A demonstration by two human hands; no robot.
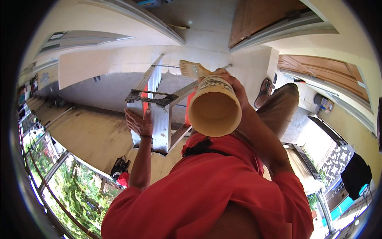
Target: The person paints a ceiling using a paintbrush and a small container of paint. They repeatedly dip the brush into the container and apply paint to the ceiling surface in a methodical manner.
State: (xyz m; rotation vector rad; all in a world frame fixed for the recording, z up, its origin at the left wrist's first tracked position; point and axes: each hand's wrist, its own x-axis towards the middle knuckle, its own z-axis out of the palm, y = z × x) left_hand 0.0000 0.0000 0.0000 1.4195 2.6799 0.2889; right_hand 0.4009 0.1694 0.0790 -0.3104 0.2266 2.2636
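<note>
My right hand (230,81) is closed round the far side of a pale plastic paint tub (215,113). The tub's round mouth is turned toward me, showing a cream-coloured inside. From the same hand a paintbrush (193,69) sticks out to the left, its wide bristles coated in cream; its handle is hidden behind the tub. My left hand (139,122) lies flat, fingers stretched, on the top of a metal stepladder (161,127). Red strips show on the ladder's legs, which stand spread on the floor in front of me.
Behind the ladder runs a grey and cream wall (99,89). Wooden doors (326,75) are at the right and the far side. A dark bundle with red cloth (120,171) lies at the lower left, near a window opening onto plants (77,191). My sandalled foot (264,89) is on the floor.
</note>
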